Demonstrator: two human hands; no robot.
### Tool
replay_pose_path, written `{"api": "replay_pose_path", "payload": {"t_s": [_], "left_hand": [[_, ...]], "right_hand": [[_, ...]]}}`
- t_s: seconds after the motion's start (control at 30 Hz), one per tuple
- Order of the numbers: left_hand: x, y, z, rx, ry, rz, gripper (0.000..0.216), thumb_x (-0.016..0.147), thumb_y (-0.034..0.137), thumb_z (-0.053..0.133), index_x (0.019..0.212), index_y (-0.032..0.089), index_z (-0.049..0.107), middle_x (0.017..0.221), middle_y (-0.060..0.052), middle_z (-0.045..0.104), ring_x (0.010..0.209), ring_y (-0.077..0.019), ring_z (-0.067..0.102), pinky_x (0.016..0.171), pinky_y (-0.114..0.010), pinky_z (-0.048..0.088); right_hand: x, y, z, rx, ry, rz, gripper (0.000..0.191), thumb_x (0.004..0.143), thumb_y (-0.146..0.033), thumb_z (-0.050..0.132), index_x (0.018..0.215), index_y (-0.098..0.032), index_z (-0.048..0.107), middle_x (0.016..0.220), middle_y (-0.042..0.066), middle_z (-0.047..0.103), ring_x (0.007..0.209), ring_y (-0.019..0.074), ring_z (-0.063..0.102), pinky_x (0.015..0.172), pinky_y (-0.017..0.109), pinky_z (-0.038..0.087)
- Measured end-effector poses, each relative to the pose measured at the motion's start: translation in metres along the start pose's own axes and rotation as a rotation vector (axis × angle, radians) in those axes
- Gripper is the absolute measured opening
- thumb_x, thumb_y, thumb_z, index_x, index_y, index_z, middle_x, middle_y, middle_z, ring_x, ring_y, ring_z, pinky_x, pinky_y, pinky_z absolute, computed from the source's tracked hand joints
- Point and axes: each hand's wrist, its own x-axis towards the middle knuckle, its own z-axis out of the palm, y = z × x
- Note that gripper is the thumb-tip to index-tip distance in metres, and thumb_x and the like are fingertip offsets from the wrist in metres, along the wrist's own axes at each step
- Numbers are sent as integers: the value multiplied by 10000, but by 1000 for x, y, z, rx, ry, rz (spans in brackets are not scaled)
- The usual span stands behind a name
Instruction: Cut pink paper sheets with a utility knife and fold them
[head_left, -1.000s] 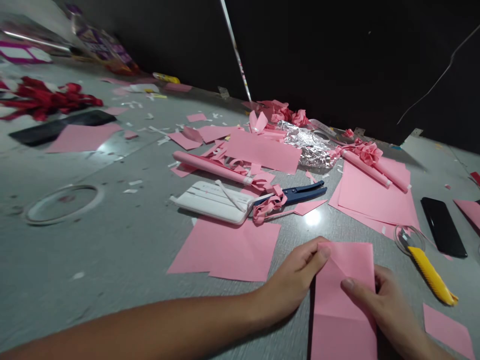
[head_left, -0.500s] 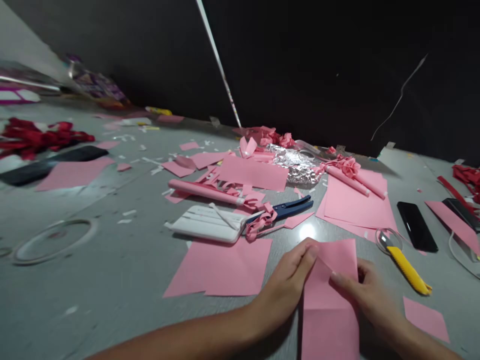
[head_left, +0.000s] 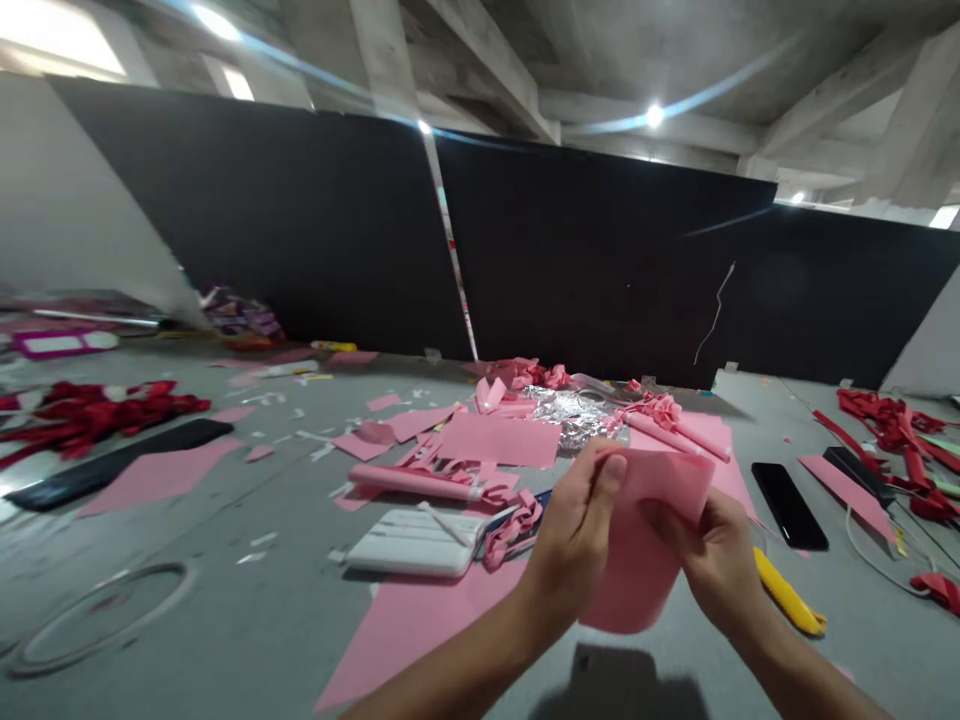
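Note:
A sheet of pink paper [head_left: 637,570] is held up between my hands, its top edge bent over and its lower part curving down. My left hand [head_left: 577,520] pinches the upper left corner with thumb and fingers. On the other side, my right hand [head_left: 705,550] grips the right edge, its thumb pressed on the paper's near face. Below and to the left, more pink paper [head_left: 420,630] lies on the grey table. Just beyond my left hand are blue-handled scissors [head_left: 541,498], partly hidden, and a white box-shaped device [head_left: 416,543].
A yellow utility knife [head_left: 787,595] and a black phone [head_left: 790,505] lie to the right. Rolled pink paper tubes [head_left: 412,480], paper scraps and crumpled foil [head_left: 574,412] spread across the middle. A tape roll [head_left: 101,615] is at left; a black partition [head_left: 600,260] stands behind.
My hands have lifted the pink paper off the table, and its lower part now curls. The view has tilted up, showing the ceiling and lights.

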Motion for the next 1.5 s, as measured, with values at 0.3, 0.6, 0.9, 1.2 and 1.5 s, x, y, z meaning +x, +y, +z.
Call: {"api": "replay_pose_path", "payload": {"t_s": [0.3,0.6,0.9,1.2,1.5], "left_hand": [[-12,-11,-5,89,-28,-120,405,1133,520,450,862,247,573,749,28,562,663,-181,524,628,-302,422],[-12,-23,-9,189,-78,-154,405,1129,526,402,870,257,559,717,28,551,635,-195,527,616,-320,409],[-12,-33,-13,242,-76,-172,401,1123,516,414,851,259,560,724,17,572,646,-203,550,632,-331,402],[-8,-37,-11,219,-117,-175,390,1129,478,401,838,262,545,715,26,555,637,-198,529,636,-335,381],[-8,-42,-12,188,-126,-206,418,1132,534,384,829,272,501,727,34,524,650,-200,499,650,-346,373]], "right_hand": [[-11,-3,-13,128,-166,79,381,982,-569,787,1010,-198,868,878,67,789,807,215,676,726,285,578],[-1,-3,-16,204,-170,154,379,992,-565,771,911,-212,884,749,35,717,740,195,644,699,281,571],[6,4,-24,103,-142,187,559,980,-667,722,706,-179,712,708,27,591,676,171,499,624,298,480],[9,11,-25,89,-88,177,531,959,-652,760,744,-168,797,697,47,662,674,189,581,640,309,564],[8,20,-22,75,-91,171,602,957,-701,743,678,-169,708,649,12,561,646,162,499,591,279,493]]}}
